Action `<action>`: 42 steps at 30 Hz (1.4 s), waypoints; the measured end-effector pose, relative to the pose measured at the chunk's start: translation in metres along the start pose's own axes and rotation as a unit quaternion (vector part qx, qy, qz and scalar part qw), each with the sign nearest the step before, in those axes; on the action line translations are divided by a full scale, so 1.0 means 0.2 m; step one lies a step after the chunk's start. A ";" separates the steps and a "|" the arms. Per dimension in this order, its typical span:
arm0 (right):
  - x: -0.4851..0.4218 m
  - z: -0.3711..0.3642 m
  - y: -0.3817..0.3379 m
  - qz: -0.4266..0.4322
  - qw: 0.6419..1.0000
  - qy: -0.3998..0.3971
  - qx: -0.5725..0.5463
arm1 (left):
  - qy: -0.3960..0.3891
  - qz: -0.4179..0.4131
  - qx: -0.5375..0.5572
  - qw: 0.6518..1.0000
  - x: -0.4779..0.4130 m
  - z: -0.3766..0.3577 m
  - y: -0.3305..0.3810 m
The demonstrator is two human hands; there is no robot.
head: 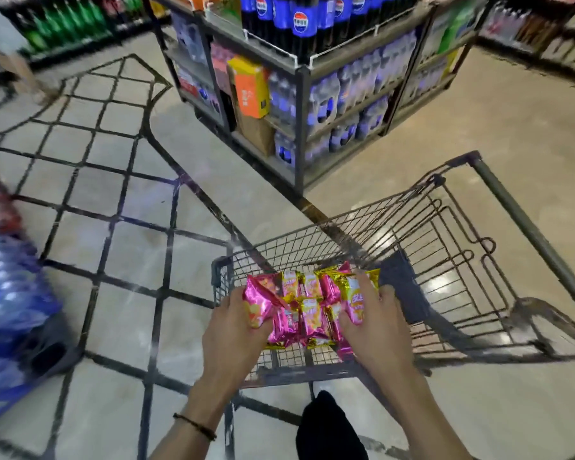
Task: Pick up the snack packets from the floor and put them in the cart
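Above the near-left corner of the wire cart [312,234], a cluster of snack packets [307,303] is held between two hands, inside the outline of the basket; whether the lowest packets touch the mesh bottom cannot be told from this view. The left hand [236,330] grips the left end of the cluster, fingers curled under a pink packet and thumb at its side. The right hand [379,327] grips the right end, its fingers pressed over a gold-edged packet. The packets are small pillow pouches of glossy pink and gold film, several of them bunched and overlapping. By their look they are light, soft-walled and slick: the film probably slides easily against skin and against neighbouring packets, and the contents are likely brittle, so a hard squeeze risks crushing them. As a loose bundle they have no stiffness of their own, and inward pressure from both ends appears to be what holds the middle ones up. The soundest hold is therefore at the two outer packets, palms facing each other, with fingers tucked beneath the bottom row. The crimped end seals would give a surer pinch for single packets. Release is best made low in the basket, since small pouches might slip through wider gaps in the wire. Beyond the cart stands a shelf unit [299,104] of bottles, on a floor [130,194] marked with dark grid lines.
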State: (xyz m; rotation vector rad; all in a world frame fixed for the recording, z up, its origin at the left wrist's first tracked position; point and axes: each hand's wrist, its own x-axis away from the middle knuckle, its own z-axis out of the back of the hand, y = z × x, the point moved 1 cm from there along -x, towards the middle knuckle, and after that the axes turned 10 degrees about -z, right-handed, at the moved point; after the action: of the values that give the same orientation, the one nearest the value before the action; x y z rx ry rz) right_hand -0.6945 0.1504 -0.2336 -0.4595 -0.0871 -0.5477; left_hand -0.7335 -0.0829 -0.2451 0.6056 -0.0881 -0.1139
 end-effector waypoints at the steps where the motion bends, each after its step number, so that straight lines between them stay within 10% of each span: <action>1: -0.10 -0.01 0.01 0.005 1.000 -0.013 0.010 | -0.006 0.021 0.016 1.000 -0.07 -0.04 0.01; 20: -1.09 -0.94 0.22 0.002 0.974 -0.178 0.143 | -0.069 0.258 0.063 0.962 -0.88 -0.98 -0.48; 42: -1.24 -1.62 0.50 -0.026 0.975 -0.207 0.081 | -0.014 0.295 0.013 0.955 -0.93 -1.56 -0.92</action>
State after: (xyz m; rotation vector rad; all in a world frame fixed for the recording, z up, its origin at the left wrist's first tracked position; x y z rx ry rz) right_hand -0.8670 0.2014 -0.6120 -0.4070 -0.5416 -0.4847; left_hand -0.8970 -0.0335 -0.6144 0.5830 -0.2938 0.4597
